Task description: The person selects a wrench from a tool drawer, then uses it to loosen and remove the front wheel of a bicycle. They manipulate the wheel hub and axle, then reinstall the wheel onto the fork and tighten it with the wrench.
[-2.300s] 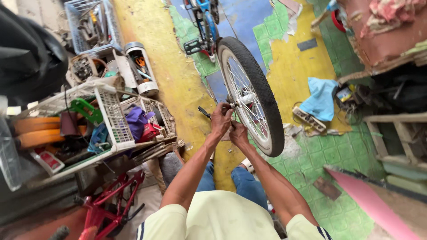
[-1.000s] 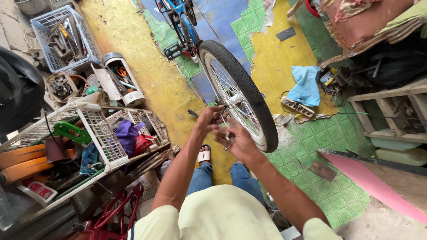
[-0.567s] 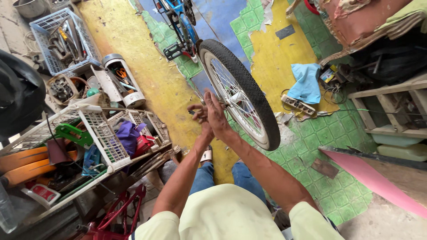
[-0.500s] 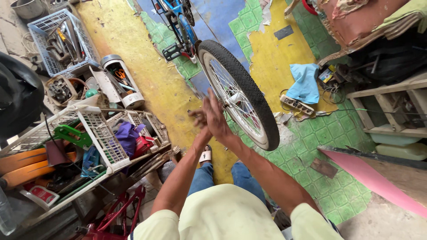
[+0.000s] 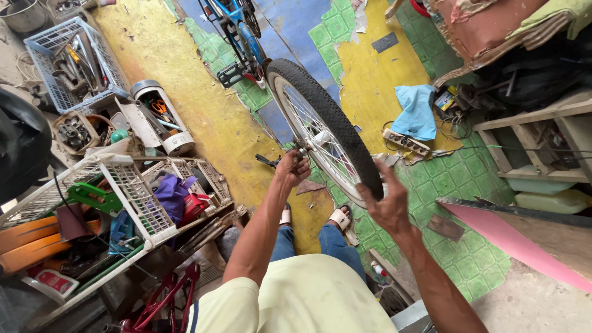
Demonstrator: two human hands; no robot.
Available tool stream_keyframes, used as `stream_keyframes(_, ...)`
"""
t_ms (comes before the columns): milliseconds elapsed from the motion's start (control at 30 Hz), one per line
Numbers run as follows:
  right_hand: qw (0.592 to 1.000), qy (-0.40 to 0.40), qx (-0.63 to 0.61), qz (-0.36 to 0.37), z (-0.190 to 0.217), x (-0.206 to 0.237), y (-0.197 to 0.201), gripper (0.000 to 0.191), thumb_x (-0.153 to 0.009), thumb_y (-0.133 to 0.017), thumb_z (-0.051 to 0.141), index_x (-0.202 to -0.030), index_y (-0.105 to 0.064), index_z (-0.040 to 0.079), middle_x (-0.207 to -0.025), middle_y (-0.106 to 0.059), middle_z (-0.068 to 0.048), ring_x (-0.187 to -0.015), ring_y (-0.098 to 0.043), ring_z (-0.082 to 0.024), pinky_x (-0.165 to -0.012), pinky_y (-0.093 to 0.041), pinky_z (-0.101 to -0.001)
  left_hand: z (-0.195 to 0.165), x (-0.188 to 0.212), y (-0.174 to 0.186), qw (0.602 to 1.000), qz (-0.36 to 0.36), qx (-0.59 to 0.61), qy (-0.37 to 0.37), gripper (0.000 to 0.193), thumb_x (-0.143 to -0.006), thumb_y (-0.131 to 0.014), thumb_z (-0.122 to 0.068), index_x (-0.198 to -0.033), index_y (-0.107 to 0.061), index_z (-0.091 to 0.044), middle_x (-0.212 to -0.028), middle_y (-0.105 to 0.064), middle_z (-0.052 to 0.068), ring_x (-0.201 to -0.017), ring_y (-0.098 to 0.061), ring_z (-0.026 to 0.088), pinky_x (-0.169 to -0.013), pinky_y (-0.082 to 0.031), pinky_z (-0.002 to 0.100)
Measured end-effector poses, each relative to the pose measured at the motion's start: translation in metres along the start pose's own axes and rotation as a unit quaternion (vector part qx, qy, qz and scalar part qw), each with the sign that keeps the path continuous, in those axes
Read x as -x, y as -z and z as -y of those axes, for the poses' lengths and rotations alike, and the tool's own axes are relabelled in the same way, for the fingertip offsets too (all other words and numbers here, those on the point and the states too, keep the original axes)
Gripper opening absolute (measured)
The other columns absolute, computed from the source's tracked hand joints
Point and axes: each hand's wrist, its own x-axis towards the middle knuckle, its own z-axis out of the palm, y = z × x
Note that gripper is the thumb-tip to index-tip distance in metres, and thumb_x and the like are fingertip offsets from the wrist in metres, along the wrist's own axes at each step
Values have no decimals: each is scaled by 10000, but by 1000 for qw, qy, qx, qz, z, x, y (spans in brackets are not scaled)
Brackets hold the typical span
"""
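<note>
left hand (image 5: 291,169): grip closed around the axle end at the hub of one bicycle wheel (image 5: 324,132), fingers curled tight on it. right hand (image 5: 387,203): fingers spread wide, palm against the black tyre at the wheel's lower rim, about 5 o'clock from the hub; it presses rather than clasps. wheel count: one held, upright on edge and tilted, in mid-frame above the floor, spokes silver.

below the wheel, at 6 o'clock: two feet in sandals (image 5: 341,217), two legs in blue jeans.

at 12 o'clock from the wheel: one blue bicycle frame (image 5: 237,31) lying on the painted floor (image 5: 203,117), one pedal showing.

at 3 o'clock: one light blue cloth (image 5: 416,111), one white power strip (image 5: 406,142) just beside it, one wooden shelf unit (image 5: 542,142) further out.

at 9 o'clock: one white plastic crate rack (image 5: 132,197) holding one purple cloth and one green tool. at 10 o'clock: one cylindrical tin (image 5: 161,114) with orange-handled scissors, one wire basket (image 5: 77,58) of metal tools; their number cannot be counted.

at 4 o'clock: one pink board (image 5: 512,237).
</note>
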Motion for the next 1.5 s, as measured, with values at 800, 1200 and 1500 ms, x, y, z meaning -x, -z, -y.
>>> stream_keyframes(800, 996, -64, -47, 46, -15, -3, -15, 393, -895, -787, 169, -1173, -556, 15, -822, -668, -150, -693, -688, -289, -626, -546, -412, -13, -22, -19, 974, -175, 100, -102, 119, -956, -404, 20, -981, -507, 72, -902, -587, 194, -817, -634, 340, -794, -605, 566)
stream_keyframes(1200, 995, -57, -65, 55, -25, -7, -12, 388, -904, -773, 160, -1169, -536, 5, -825, -668, -168, -728, -711, -326, -640, -555, -429, -8, -16, -4, 981, -165, -43, -90, 164, -997, -505, -84, -1045, -572, 57, -942, -690, 201, -849, -711, 307, -874, -638, 456)
stream_keyframes(1500, 994, -48, -80, 59, -23, -8, -6, 405, -914, -774, 184, -1179, -532, -6, -843, -656, -188, -729, -700, -340, -648, -552, -442, 30, -3, -14, 925, -181, -279, -182, 403, -1074, -391, -309, -912, -626, -24, -775, -673, 176, -636, -651, 253, -691, -587, 452)
